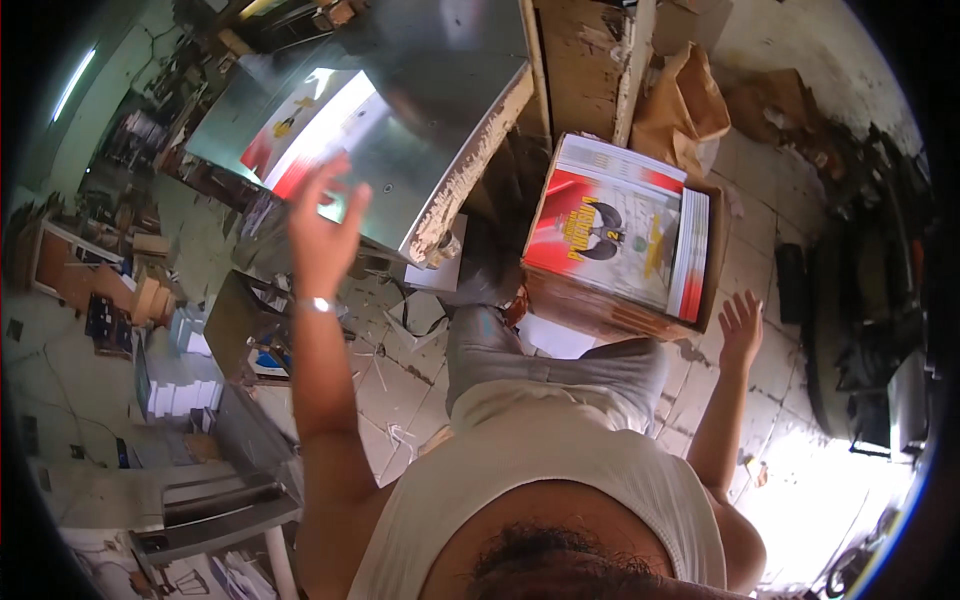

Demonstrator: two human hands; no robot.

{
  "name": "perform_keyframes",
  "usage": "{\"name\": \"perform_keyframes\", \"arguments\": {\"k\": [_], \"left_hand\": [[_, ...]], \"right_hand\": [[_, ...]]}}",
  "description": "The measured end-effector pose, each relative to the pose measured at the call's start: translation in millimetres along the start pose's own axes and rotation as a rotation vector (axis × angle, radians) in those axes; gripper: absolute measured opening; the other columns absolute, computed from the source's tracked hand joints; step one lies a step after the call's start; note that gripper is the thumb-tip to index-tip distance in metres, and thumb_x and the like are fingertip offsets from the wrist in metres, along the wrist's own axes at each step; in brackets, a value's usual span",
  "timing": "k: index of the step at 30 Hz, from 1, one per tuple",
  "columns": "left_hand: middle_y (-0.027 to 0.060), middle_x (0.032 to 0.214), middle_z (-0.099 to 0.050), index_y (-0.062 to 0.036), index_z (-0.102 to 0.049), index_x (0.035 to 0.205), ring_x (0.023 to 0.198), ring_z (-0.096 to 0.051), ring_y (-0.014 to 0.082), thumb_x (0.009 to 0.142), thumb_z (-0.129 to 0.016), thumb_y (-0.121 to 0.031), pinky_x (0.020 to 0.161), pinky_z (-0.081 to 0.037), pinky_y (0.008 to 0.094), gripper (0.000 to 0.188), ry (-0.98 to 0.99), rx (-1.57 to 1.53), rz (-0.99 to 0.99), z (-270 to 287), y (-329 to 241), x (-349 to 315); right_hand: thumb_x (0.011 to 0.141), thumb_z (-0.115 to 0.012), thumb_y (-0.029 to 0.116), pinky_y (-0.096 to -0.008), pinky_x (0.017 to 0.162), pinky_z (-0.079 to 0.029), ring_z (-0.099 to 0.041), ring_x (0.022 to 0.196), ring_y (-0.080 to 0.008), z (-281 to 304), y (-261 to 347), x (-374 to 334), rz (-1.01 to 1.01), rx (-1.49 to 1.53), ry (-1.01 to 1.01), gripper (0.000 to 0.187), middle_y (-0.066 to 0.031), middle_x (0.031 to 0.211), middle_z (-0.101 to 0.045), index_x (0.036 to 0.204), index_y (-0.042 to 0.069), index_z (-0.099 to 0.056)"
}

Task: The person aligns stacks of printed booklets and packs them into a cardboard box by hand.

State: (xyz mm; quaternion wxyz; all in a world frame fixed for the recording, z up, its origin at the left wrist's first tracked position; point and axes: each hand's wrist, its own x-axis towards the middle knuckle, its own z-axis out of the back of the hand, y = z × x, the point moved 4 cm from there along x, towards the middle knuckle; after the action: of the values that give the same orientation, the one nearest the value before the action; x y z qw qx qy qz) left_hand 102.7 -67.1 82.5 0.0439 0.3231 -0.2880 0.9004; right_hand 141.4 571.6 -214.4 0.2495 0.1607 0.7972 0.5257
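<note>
Booklets [320,120] lie on the metal-topped table [430,150] just beyond your left hand [328,205], its thumb and fingers parted; you cannot tell whether it touches them. Your right hand [740,328] spreads empty beside the carton [590,305] of packed booklets [615,235]. Positioning your left hand seems the step; gripping would call for closing its fingers.

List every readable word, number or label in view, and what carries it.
Top book in the carton: large yellow lettering and a numeral, legible; wording not copied.
Red-and-white cover on the shiny table: yellow mark, too blurred to read.
White stacks at left: nothing legible.
</note>
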Motion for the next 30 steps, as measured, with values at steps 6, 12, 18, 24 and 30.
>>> {"name": "perform_keyframes", "arguments": {"k": [6,12,18,24,30], "left_hand": [[0.0129,0.139,-0.063,-0.0102,-0.063,0.135,0.122,-0.062,0.0290,0.079,-0.085,-0.040,0.100,-0.050,0.0446,0.067,-0.063,0.565,-0.133,47,111,133],[0.0168,0.129,-0.069,-0.0059,-0.067,0.129,0.119,-0.066,0.0325,0.067,-0.090,-0.052,0.097,-0.053,0.0419,0.080,0.306,0.743,0.237,17,246,179],[0.0150,0.097,-0.077,-0.0001,-0.076,0.102,0.084,-0.072,0.0263,0.069,-0.092,-0.039,0.076,-0.055,0.0369,0.053,0.469,0.587,0.207,19,237,187],[0.0220,0.102,-0.075,-0.0049,-0.075,0.114,0.096,-0.072,0.0353,0.078,-0.085,-0.038,0.086,-0.055,0.0429,0.050,0.527,0.575,0.175,44,228,176],[0.0200,0.126,-0.069,-0.0143,-0.049,0.150,0.114,-0.065,0.0442,0.093,-0.063,-0.047,0.098,-0.052,0.0516,0.067,0.360,0.731,0.043,4,252,178]], "right_hand": [[0.105,-0.052,0.051,-0.0437,0.104,-0.049,-0.060,0.129,-0.0312,-3,-10,-13,0.004,-0.079,-0.057,0.061,-0.0157,0.147,-0.057,0.149,0.010,-0.051],[0.104,-0.054,0.052,-0.0445,0.102,-0.049,-0.060,0.129,-0.0309,36,-25,-38,-0.019,-0.167,-0.185,0.059,-0.0139,0.147,-0.058,0.149,0.014,-0.053],[0.102,-0.056,0.056,-0.0469,0.104,-0.047,-0.058,0.130,-0.0334,80,-35,-56,-0.081,-0.186,-0.320,0.064,-0.0145,0.148,-0.056,0.149,0.014,-0.051],[0.101,-0.056,0.057,-0.0479,0.106,-0.046,-0.059,0.129,-0.0332,53,-19,-49,-0.020,-0.182,-0.299,0.067,-0.0161,0.150,-0.053,0.150,0.012,-0.050],[0.102,-0.061,0.049,-0.0364,0.093,-0.052,-0.066,0.117,-0.0233,45,-13,-57,0.026,-0.179,-0.291,0.057,-0.0092,0.139,-0.063,0.146,0.014,-0.053]]}}
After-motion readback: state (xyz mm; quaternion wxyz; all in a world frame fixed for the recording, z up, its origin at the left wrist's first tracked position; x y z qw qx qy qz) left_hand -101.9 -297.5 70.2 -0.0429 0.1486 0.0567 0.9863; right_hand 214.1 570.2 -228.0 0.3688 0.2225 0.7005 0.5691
